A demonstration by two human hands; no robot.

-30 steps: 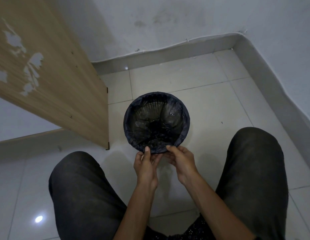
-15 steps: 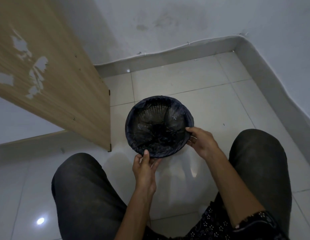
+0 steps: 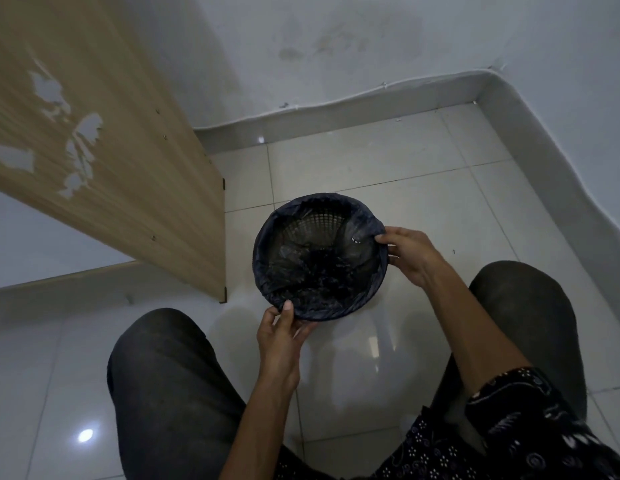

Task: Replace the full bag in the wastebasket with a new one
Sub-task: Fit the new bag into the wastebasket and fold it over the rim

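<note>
My only view hangs from my head, facing forward and steeply down, close above the pale tiled floor (image 3: 388, 161) between my knees.

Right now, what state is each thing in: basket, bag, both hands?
wastebasket: upright on the floor, lined.
bag: dark, folded over the rim all round.
left hand: pinching the bag at the near rim.
right hand: pinching the bag at the right rim.

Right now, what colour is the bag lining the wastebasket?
Black, or very dark navy; the bag shows best in the head view.

The right hand (image 3: 410, 254) has slid farther up the bag (image 3: 267, 271) rim.
</note>
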